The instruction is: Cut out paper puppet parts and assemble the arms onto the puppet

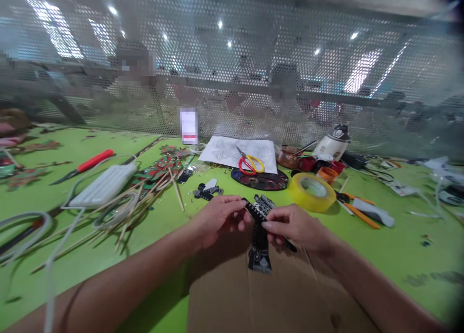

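Between my two hands is a flat black-and-silver cut-out figure (260,255) with patterned, toothed edges, held above a sheet of brown cardboard (224,294). My left hand (226,214) pinches its upper left part between thumb and finger. My right hand (293,225) grips it from the right, fingers closed at its middle; a dark strip sticks out below those fingers. Part of the figure is hidden by the fingers. Just beyond my left hand, more black-and-grey cut-out pieces (208,190) lie on the green table (159,255).
Scissors (250,163) lie on drawing paper (221,152) by a paint-stained palette (259,179). To the right are a yellow tape roll (328,193), orange-handled pliers (362,212) and paint pots (327,174). On the left are thin sticks (145,197), a white power strip (103,185) and a red-handled knife (94,160).
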`<action>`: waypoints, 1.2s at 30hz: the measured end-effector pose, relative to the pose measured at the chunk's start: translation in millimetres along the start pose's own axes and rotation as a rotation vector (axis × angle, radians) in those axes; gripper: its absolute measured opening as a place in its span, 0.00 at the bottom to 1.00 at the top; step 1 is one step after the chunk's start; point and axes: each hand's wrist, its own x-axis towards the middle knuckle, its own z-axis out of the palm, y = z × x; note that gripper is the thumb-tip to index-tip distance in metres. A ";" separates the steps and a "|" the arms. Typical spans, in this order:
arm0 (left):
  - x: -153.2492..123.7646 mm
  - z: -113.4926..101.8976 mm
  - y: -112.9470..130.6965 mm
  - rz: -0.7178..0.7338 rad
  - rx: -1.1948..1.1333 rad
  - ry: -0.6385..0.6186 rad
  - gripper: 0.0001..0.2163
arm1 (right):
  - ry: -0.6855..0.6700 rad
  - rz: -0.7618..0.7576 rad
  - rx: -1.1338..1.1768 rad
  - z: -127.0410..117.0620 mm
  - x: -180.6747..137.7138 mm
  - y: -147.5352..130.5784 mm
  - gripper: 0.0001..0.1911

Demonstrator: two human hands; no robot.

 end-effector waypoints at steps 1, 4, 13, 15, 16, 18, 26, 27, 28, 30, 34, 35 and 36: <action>0.5 -0.2 -0.4 0.005 0.010 0.000 0.11 | -0.011 0.000 -0.014 -0.3 0.0 -0.2 0.19; 2.0 -0.3 -2.0 0.004 0.016 0.006 0.11 | 0.017 0.009 -0.021 -1.8 1.0 -2.3 0.23; 7.2 -5.5 -8.9 -0.057 0.127 -0.066 0.10 | 0.308 -0.046 -0.057 -16.5 6.6 3.1 0.21; 7.2 -5.3 -8.0 -0.052 0.180 -0.071 0.11 | 0.318 -0.052 -0.111 -18.1 7.2 5.6 0.19; 7.1 -4.9 -7.4 -0.047 0.208 -0.067 0.10 | 0.315 -0.057 -0.144 -18.4 7.6 6.6 0.18; 6.6 -3.4 -6.3 -0.035 0.249 -0.049 0.09 | 0.300 -0.070 -0.203 -18.5 8.8 7.8 0.18; 1.7 1.8 -3.3 0.083 0.380 0.022 0.07 | 0.246 -0.077 -0.270 -14.9 11.9 7.4 0.20; 1.9 1.0 -3.4 0.121 0.414 0.032 0.07 | 0.246 -0.076 -0.270 -14.5 11.8 7.1 0.20; 2.4 -0.2 -3.5 0.156 0.444 0.037 0.08 | 0.247 -0.075 -0.270 -14.2 11.6 6.9 0.19; 4.2 -3.4 -4.1 0.186 0.485 0.027 0.09 | 0.247 -0.072 -0.280 -13.8 11.4 6.5 0.19; 7.9 -9.8 -5.1 0.137 0.571 0.025 0.14 | 0.251 -0.080 -0.330 -14.5 12.7 7.5 0.19; 8.4 -10.8 -5.1 0.133 0.604 0.041 0.15 | 0.257 -0.089 -0.338 -14.9 13.3 8.1 0.18; 8.7 -11.5 -5.0 0.134 0.634 0.059 0.15 | 0.263 -0.099 -0.344 -15.2 13.8 8.6 0.18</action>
